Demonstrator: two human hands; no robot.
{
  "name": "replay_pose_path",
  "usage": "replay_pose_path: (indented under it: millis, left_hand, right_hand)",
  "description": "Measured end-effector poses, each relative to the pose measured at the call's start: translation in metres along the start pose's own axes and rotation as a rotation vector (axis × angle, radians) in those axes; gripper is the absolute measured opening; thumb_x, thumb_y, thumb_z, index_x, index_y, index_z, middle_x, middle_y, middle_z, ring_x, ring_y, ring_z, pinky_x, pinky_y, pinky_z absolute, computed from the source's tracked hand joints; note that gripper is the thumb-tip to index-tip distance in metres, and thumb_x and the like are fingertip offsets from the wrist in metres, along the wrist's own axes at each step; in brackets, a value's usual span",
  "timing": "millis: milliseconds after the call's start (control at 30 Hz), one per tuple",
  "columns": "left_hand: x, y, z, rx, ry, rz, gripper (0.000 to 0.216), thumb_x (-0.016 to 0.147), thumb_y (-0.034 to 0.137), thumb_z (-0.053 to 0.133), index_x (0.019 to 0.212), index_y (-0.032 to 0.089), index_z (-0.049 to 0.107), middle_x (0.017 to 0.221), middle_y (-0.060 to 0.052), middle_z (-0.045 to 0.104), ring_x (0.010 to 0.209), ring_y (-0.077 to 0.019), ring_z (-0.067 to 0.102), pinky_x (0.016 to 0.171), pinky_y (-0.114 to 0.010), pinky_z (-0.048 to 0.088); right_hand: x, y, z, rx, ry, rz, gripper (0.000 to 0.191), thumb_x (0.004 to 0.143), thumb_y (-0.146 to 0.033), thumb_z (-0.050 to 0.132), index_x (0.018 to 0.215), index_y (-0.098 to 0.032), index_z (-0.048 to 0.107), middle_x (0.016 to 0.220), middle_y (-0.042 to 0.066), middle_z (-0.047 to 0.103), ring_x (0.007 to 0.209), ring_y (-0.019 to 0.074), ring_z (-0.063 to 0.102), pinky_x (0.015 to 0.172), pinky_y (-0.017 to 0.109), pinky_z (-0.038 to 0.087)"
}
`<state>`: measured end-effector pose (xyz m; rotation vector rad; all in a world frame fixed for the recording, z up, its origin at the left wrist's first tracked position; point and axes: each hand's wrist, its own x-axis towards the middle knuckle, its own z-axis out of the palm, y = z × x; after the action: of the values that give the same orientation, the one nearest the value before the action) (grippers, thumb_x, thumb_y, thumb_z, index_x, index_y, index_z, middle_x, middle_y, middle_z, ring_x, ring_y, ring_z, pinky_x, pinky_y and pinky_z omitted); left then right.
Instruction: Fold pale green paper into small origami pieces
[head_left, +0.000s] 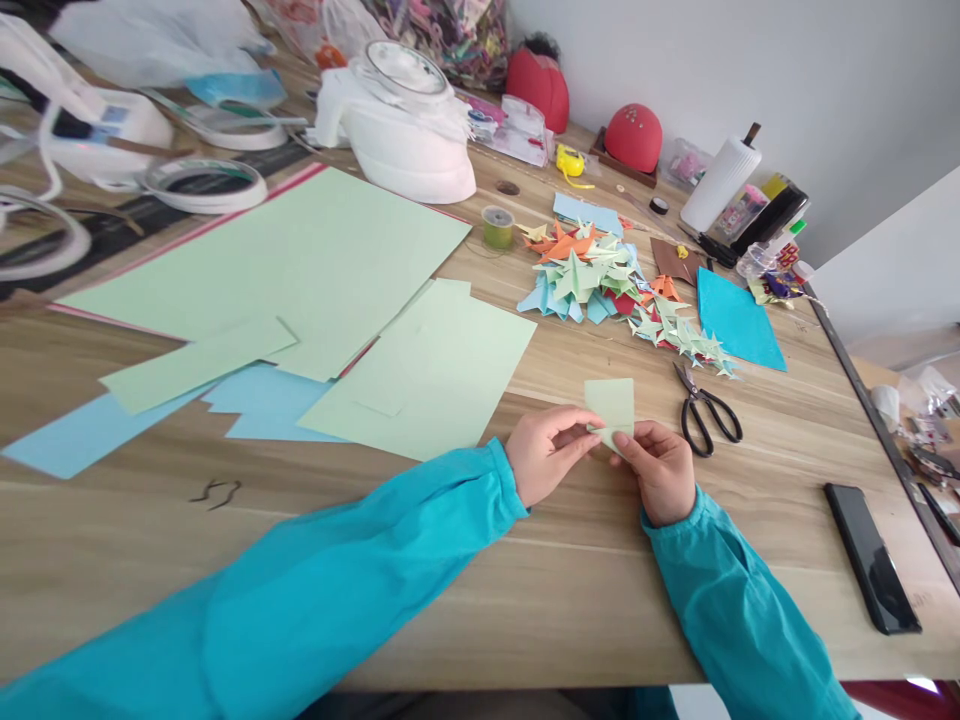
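A small pale green paper piece (611,405) is pinched between both of my hands above the wooden table (525,580). My left hand (546,452) grips its lower left edge with closed fingers. My right hand (660,470) holds its lower right corner, fingers curled. Both arms wear teal sleeves. The paper's bottom part looks folded under my fingers.
Black scissors (705,408) lie just right of my hands. A heap of folded paper stars (600,272) sits behind. Large green sheets (315,260), blue sheets (262,400), a teal sheet (735,318), a phone (870,555), a thread spool (497,227) and a white appliance (401,130) are around.
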<state>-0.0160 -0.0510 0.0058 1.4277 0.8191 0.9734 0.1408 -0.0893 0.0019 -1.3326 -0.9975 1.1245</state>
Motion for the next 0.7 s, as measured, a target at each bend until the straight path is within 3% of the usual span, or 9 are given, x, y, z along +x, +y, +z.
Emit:
replay_pose_path:
  millis: [233,700]
  left_hand:
    - [0.0046,-0.0001,0.0013,-0.221,0.069,-0.209,0.025,0.063,0.02,0.071,0.085,0.011,0.064,0.061,-0.002,0.067,0.058,-0.0145,0.065,0.059,-0.026,0.057]
    - [0.0044,0.0001,0.0012,-0.221,0.101,-0.205,0.026,0.061,0.018,0.072,0.085,0.01,0.066,0.062,-0.002,0.069,0.057,-0.0157,0.066,0.057,-0.027,0.058]
  right_hand:
    - [-0.0013,-0.0047,0.0028,-0.01,-0.016,-0.008,0.019,0.064,-0.032,0.075,0.074,-0.018,0.067,0.069,0.001,0.071,0.054,0.0131,0.061,0.053,0.027,0.053]
    - [-0.0005,-0.0009,-0.0002,0.032,-0.034,0.03,0.02,0.068,-0.036,0.072,0.073,-0.018,0.065,0.066,0.0,0.068,0.051,0.0123,0.06,0.051,0.025,0.049]
